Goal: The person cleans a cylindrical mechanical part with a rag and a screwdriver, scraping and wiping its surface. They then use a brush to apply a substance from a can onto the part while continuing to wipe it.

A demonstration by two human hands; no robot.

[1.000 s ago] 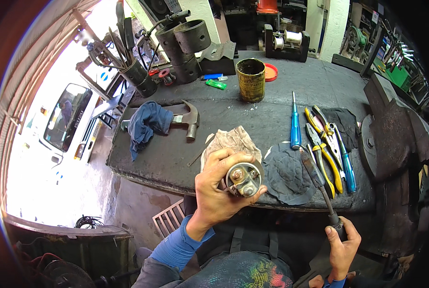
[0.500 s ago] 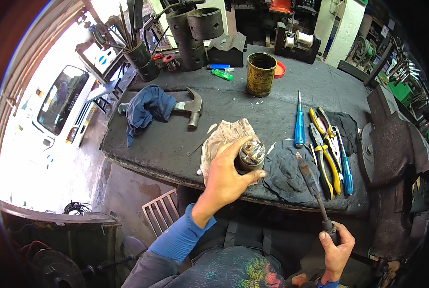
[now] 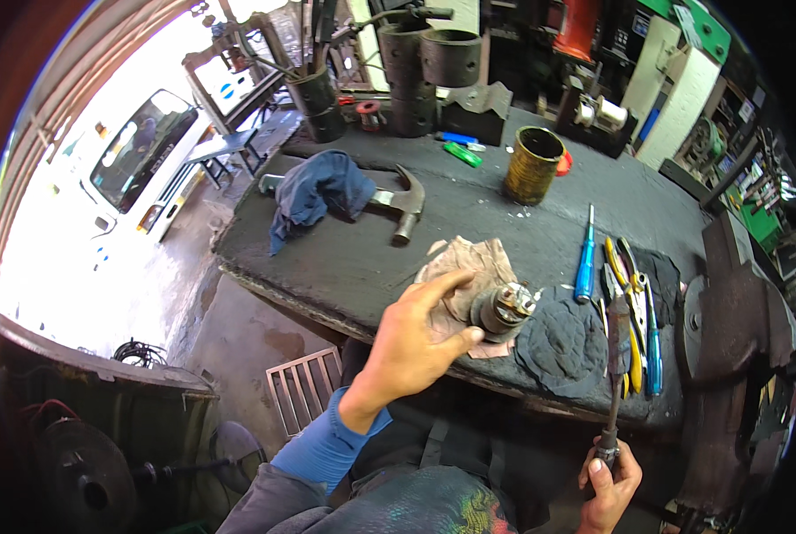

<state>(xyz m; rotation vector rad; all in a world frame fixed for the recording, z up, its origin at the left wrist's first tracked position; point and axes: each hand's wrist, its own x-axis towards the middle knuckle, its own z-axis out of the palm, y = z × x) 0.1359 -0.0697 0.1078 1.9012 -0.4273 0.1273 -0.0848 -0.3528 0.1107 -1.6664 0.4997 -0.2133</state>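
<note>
A dark cylindrical metal part [image 3: 501, 311] with bright terminals on its end sits tilted on a tan rag [image 3: 474, 264] at the bench's near edge. Just left of it is my left hand [image 3: 420, 334], thumb and fingers spread and holding nothing. My right hand [image 3: 613, 481] grips the black handle of a soldering iron [image 3: 615, 392], held upright at the lower right. The iron's broad, darkened tip points away from me, over the pliers. Beside the part lies a crumpled dark cloth [image 3: 561, 343].
Pliers [image 3: 634, 285] and blue-handled screwdrivers [image 3: 585, 267] lie on the right, near a vise [image 3: 745, 303]. A claw hammer [image 3: 407, 205] lies under a blue cloth [image 3: 322, 196] on the left. A grimy yellow can [image 3: 531, 169] stands farther back on the dark bench [image 3: 344, 276].
My left hand has let go of the cylindrical part, which now leans to the right. The soldering iron has turned more upright. The whole view has shifted.
</note>
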